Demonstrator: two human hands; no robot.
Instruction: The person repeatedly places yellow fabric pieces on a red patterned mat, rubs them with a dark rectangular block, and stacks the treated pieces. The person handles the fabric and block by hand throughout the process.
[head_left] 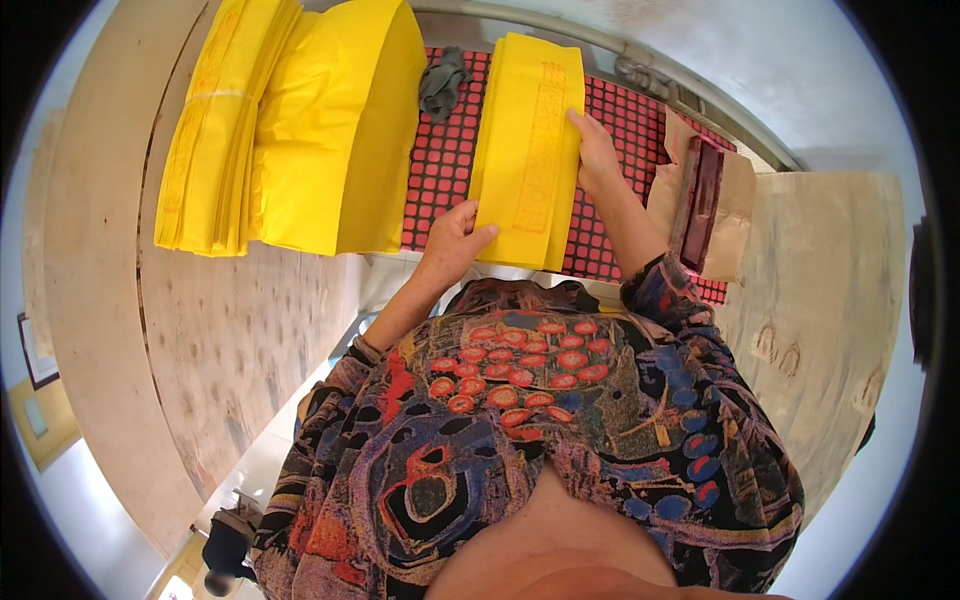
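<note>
A flat stack of yellow paper with a red printed block down its face lies on the red-and-black patterned cloth before me. My left hand grips its lower left edge, thumb on top and the other fingers partly hidden. Higher up, my right hand holds the right edge, thumb and fingers closed against it. To the left stands a thick yellow paper pile. Beyond that is a banded yellow bundle with red print on it. A crumpled grey cloth lies just left of the stack.
At the right, a long dark-red tray or block rests on brown paper. Bare wooden boards extend on the right, and more boards on the left. A pipe runs along the wall behind the cloth.
</note>
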